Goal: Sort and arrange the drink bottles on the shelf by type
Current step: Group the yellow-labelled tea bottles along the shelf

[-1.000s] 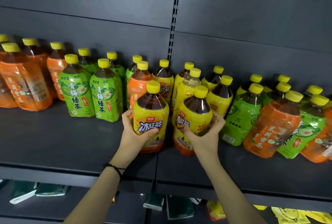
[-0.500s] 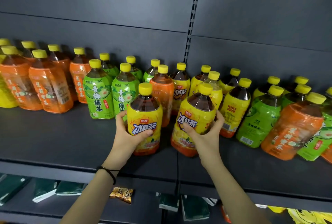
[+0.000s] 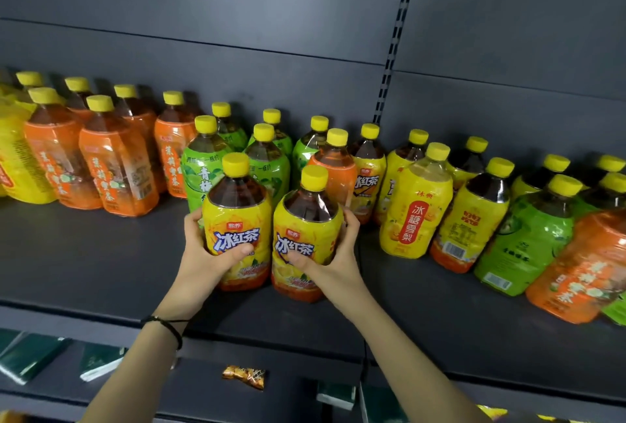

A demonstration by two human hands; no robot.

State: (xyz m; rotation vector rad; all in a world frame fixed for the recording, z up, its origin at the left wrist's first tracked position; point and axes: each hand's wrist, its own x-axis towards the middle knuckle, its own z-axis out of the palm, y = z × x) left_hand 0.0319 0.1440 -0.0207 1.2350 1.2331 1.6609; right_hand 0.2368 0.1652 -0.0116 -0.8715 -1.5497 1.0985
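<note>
My left hand (image 3: 206, 253) grips a yellow-labelled iced black tea bottle (image 3: 237, 216) at the front of the dark shelf (image 3: 84, 263). Right beside it, my right hand (image 3: 333, 253) grips a second bottle of the same kind (image 3: 305, 236). Both stand upright, almost touching. Behind them stand green-labelled tea bottles (image 3: 206, 165) and one orange-labelled bottle (image 3: 335, 168). Orange-labelled bottles (image 3: 115, 165) fill the left. To the right are more yellow black tea bottles (image 3: 369, 168) and a pale yellow pear drink bottle (image 3: 416, 205).
Further right stand a green bottle (image 3: 531, 239) and an orange bottle (image 3: 582, 266), mixed together. The shelf's back panel has a slotted upright (image 3: 389, 60). On the lower shelf lie dark green packets (image 3: 30, 358) and a small snack wrapper (image 3: 244, 377).
Both hands have carried their two yellow bottles to the left along the shelf front, and the bottles now stand closer together. The view has also shifted left.
</note>
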